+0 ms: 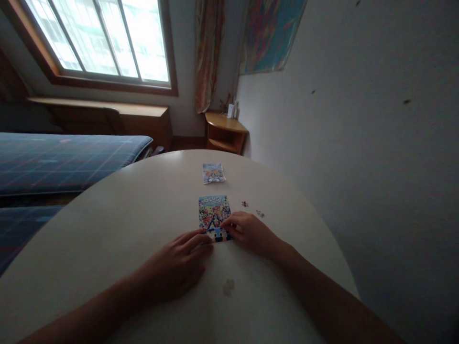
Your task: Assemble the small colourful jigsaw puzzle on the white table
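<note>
A small, colourful jigsaw puzzle (214,208) with large lettering along its top lies flat on the white round table (161,200). My left hand (184,258) rests at its lower left corner, fingers stretched out and touching the edge. Over the puzzle's right side, my right hand (247,230) is closed in a pinch, its fingertips on or just above the picture; whatever is between them is too small to make out. Two loose puzzle pieces, one reddish (245,204) and one pale (260,213), lie beyond the right hand. Nearer me lies a pale grey piece (228,287).
A printed packet or sheet (213,173) lies on the table beyond the puzzle. The white wall (344,143) runs close along the right side. To the left stands a bed with a blue plaid mattress (71,160); a wooden corner cabinet (225,123) stands behind the table.
</note>
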`<state>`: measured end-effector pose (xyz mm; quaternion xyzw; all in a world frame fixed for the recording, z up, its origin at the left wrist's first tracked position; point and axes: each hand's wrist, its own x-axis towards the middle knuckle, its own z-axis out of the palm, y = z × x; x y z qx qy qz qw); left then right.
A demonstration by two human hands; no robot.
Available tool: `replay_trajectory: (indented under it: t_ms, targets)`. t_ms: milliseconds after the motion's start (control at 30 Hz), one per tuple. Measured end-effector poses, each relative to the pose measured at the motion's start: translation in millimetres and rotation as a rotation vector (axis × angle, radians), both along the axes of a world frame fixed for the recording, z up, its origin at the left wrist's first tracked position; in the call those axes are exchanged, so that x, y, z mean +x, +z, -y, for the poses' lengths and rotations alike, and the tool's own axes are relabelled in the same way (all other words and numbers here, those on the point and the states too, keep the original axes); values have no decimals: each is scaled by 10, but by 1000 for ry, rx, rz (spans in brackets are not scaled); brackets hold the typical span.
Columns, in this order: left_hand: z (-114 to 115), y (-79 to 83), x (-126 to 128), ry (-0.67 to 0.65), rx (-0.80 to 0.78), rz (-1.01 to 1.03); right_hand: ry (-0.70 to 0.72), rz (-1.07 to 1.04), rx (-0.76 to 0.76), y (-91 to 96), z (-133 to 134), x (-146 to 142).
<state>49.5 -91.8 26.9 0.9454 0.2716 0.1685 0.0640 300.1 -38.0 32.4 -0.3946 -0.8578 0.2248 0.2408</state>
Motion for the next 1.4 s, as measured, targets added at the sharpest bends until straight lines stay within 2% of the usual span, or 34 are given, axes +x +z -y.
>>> replay_trajectory:
  t_ms: [200, 300, 467, 733, 933, 1033, 1167, 1400]
  targets:
    - [12, -4, -11, 4, -4, 0, 100, 64, 75, 7, 7, -6]
    - [10, 2, -7, 5, -3, 1, 25, -8, 36, 26, 14, -12]
    - [-1, 14, 3, -3, -2, -29, -157, -241, -153, 63, 31, -37]
    - [8, 6, 1, -5, -1, -18, -178, -330, -327, -7, 11, -70]
    - [5, -2, -9, -1, -3, -27, -265, -323, -365, -21, 17, -81]
    - [4, -1, -6, -4, -9, -16, -232, -335, -323, -27, 55, -136]
    - [6, 0, 5, -10, -8, 7, -193, -279, -196, -37, 112, -250]
    - [9, 23, 16, 15, -43, 26, -225, -187, -101, -26, 126, -345]
